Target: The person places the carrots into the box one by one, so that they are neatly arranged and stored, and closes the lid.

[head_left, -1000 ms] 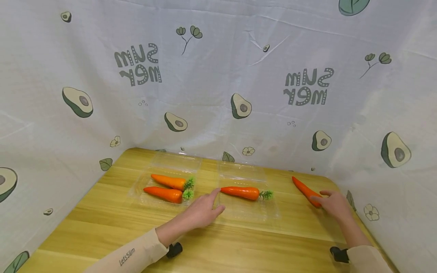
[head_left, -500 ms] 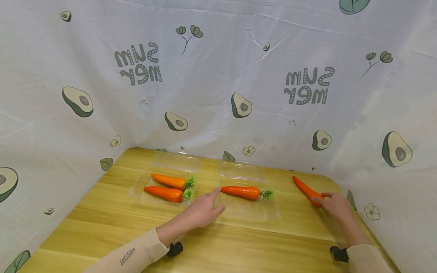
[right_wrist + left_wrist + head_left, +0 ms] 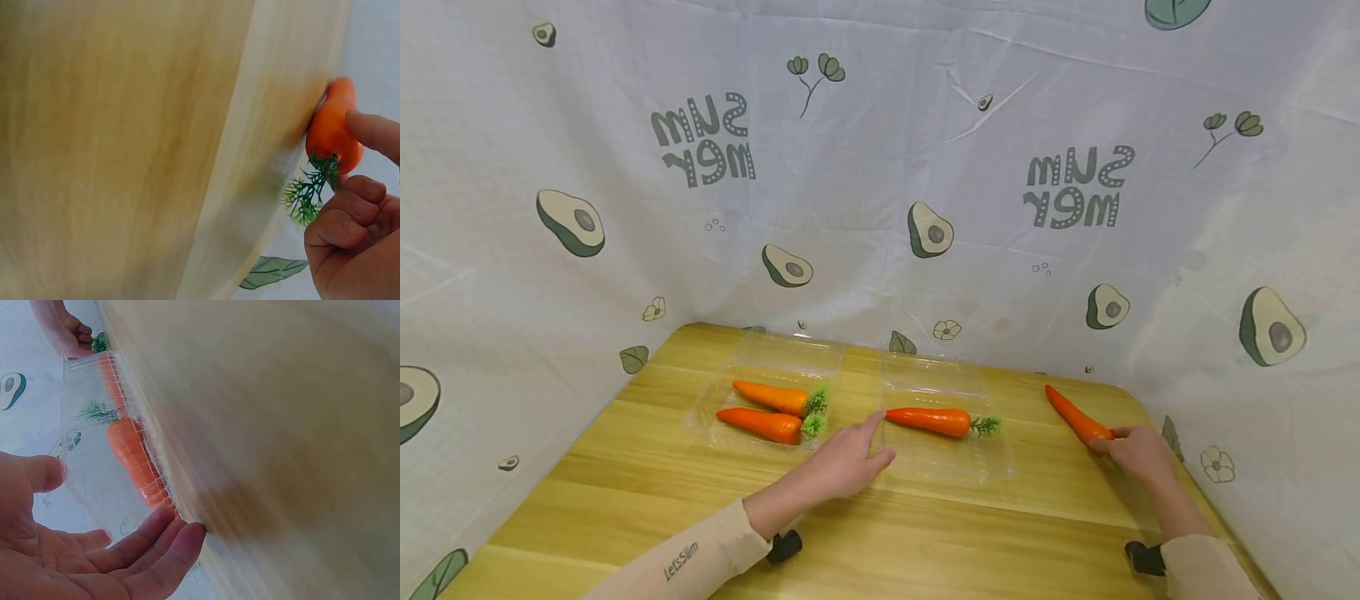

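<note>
head: bright, soft light, fairly sharp | wrists: hazier, tabletop [image 3: 300,400] blurred, softly shadowed

Beige sleeves [image 3: 707,546] end at cuffs [image 3: 745,533] beside black wrist devices [image 3: 785,547], dark lettering [image 3: 681,562] marking the left.

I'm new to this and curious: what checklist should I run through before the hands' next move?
Right hand gripping the loose carrot near its leafy end: ok.
One-carrot container open, lid folded back: ok.
Space beside the carrot inside: ok, on the near side.
Left hand steadying that container: cannot tell, though it is at the left edge.
Loose carrot lifted fully off the table: cannot tell.
Loose carrot over a container: not ok; it's off to the right.
</note>
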Action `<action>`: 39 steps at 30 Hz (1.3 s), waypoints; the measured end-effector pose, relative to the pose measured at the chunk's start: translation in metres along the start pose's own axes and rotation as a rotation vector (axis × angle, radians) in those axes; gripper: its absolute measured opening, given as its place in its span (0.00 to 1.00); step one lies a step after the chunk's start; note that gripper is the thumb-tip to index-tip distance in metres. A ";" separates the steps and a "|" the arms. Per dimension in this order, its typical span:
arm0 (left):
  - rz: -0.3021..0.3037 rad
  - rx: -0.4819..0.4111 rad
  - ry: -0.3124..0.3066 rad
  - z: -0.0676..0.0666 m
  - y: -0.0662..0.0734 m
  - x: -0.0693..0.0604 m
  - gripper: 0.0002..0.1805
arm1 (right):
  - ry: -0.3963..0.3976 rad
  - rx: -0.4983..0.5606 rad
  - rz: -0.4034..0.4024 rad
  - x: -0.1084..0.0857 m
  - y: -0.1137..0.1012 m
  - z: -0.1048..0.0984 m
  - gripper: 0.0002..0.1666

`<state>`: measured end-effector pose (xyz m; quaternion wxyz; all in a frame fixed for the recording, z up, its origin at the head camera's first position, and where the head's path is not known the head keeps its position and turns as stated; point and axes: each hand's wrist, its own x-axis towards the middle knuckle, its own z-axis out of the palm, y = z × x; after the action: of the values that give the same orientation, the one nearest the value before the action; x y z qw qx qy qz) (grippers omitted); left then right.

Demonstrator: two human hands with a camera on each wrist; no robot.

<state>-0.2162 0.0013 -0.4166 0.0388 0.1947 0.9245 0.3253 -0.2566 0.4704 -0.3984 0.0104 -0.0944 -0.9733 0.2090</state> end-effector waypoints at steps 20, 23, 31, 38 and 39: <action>-0.001 -0.008 -0.003 -0.001 0.000 0.001 0.39 | 0.013 -0.009 -0.007 0.000 0.001 0.002 0.36; 0.003 -0.004 -0.002 -0.001 0.000 0.001 0.39 | 0.019 -0.008 -0.007 -0.001 0.000 0.002 0.36; 0.005 -0.008 0.000 -0.002 0.001 0.001 0.38 | 0.032 -0.009 -0.015 -0.001 0.001 0.002 0.37; 0.001 -0.005 -0.002 -0.002 0.001 0.000 0.39 | 0.032 -0.015 -0.018 -0.002 0.001 0.003 0.37; 0.001 -0.006 -0.003 -0.002 0.001 0.000 0.39 | 0.035 -0.013 -0.020 -0.002 0.001 0.003 0.36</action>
<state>-0.2161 0.0011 -0.4143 0.0405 0.1955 0.9233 0.3279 -0.2546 0.4696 -0.4019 0.0289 -0.0882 -0.9752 0.2009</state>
